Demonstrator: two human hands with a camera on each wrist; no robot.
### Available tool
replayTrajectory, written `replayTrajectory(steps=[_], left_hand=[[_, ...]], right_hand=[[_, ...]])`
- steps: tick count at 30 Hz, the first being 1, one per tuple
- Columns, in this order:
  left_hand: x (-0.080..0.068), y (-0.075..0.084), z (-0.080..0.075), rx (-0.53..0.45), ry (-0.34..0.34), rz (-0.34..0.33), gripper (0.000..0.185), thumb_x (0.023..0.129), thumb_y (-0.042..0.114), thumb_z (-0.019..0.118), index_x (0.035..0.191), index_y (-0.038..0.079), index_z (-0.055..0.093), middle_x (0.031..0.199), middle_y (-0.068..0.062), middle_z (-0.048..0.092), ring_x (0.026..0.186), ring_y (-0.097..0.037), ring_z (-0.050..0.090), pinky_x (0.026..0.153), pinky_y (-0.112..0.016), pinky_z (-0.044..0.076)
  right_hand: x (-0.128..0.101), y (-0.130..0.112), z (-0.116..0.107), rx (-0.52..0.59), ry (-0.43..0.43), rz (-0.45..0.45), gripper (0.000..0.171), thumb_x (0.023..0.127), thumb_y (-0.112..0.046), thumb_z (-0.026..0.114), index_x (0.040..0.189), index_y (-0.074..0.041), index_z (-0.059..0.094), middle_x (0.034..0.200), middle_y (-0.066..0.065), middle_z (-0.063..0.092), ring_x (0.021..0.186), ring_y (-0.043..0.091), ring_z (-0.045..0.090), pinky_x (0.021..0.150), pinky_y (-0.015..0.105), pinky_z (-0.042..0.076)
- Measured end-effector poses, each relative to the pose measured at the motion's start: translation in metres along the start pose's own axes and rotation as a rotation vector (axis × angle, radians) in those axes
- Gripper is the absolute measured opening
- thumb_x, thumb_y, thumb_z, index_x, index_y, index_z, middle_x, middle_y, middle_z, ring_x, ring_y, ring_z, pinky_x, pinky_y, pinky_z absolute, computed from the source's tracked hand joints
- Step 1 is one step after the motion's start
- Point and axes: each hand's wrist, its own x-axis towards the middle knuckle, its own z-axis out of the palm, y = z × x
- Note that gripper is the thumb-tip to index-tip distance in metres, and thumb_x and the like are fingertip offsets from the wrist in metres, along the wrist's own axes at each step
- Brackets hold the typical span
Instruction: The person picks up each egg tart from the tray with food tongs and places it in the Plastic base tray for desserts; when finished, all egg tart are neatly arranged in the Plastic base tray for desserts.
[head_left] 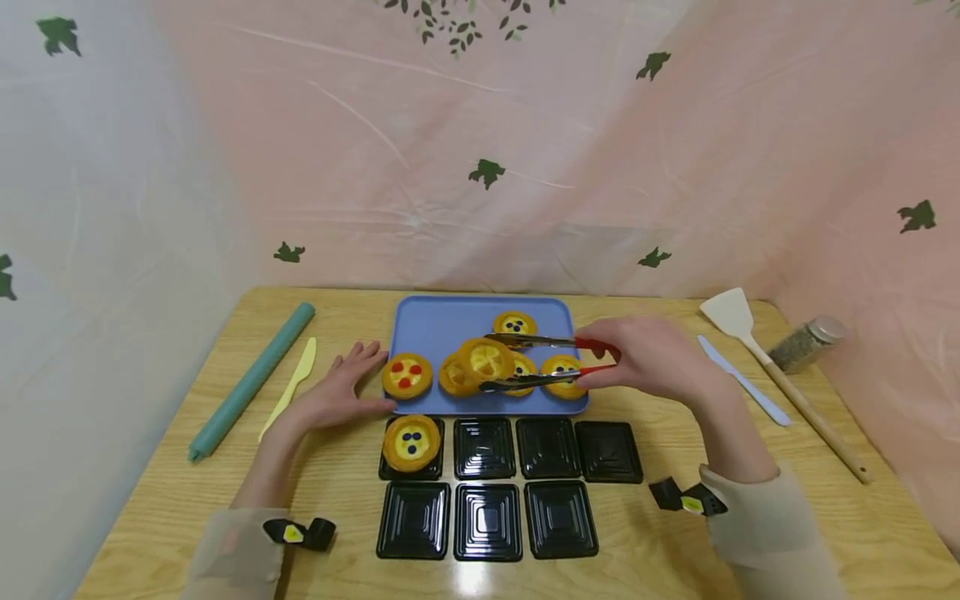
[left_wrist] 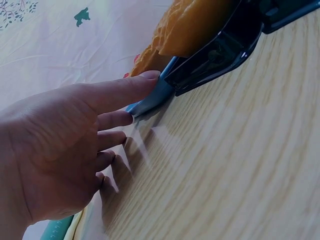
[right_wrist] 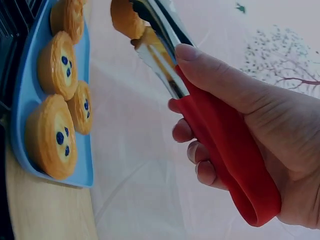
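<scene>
A round orange tart with yellow filling (head_left: 486,359) is held above the blue rectangular tray (head_left: 442,327) by red-handled metal tongs (head_left: 551,362), gripped by the right hand (head_left: 654,358). The left hand (head_left: 337,394), fingers straight, is pressed against the tray's edge.

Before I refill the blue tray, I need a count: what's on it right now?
On the blue tray: a red-dotted tart and three blue-dotted tarts show. The tongs hold a yellow tart above them, partly hiding another tart.
</scene>
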Motion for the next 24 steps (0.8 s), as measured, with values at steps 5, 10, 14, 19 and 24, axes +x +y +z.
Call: replayTrajectory(steps=[5,10,14,19,24], left_hand=[[0.000,0.000,0.000,-0.002,-0.001,-0.001,0.093,0.090,0.042,0.076,0.160,0.001,0.031,0.171,-0.026,0.014,0.160,-0.049,0.000,0.128,-0.067,-0.003],[0.002,0.000,0.001,0.000,-0.001,0.004,0.093,0.090,0.042,0.076,0.160,0.001,0.031,0.171,-0.026,0.014,0.160,-0.049,0.000,0.128,-0.067,-0.003],[0.003,0.001,0.002,-0.006,-0.002,0.007,0.093,0.090,0.043,0.076,0.160,0.001,0.031,0.171,-0.026,0.014,0.160,-0.049,0.000,0.128,-0.067,-0.003],[0.002,0.000,0.002,-0.003,-0.006,-0.007,0.094,0.090,0.044,0.076,0.161,0.002,0.030,0.172,-0.025,0.012,0.160,-0.048,-0.002,0.128,-0.067,-0.004],[0.001,-0.001,0.000,0.006,-0.008,-0.014,0.094,0.090,0.044,0.075,0.161,0.003,0.029,0.172,-0.025,0.011,0.160,-0.048,-0.002,0.128,-0.067,-0.004]], right_hand=[[-0.019,-0.006,0.010,0.005,0.011,-0.023,0.054,0.079,-0.055,0.084,0.118,-0.019,0.075,0.091,-0.013,0.070,0.073,0.004,0.053,0.063,0.022,0.045],[-0.032,-0.009,0.018,0.022,-0.012,-0.015,0.057,0.080,-0.062,0.079,0.118,-0.019,0.076,0.094,-0.014,0.071,0.073,0.001,0.053,0.064,0.021,0.046],[-0.039,-0.012,0.021,0.029,-0.041,0.001,0.061,0.080,-0.066,0.076,0.120,-0.019,0.075,0.095,-0.015,0.071,0.077,0.003,0.057,0.066,0.022,0.048],[-0.042,-0.016,0.024,0.013,-0.050,0.003,0.056,0.079,-0.062,0.080,0.118,-0.022,0.075,0.095,-0.017,0.070,0.077,0.000,0.057,0.066,0.022,0.049],[-0.040,-0.021,0.029,-0.025,-0.042,-0.014,0.048,0.077,-0.056,0.084,0.113,-0.026,0.075,0.092,-0.019,0.069,0.073,-0.002,0.054,0.062,0.020,0.047]])
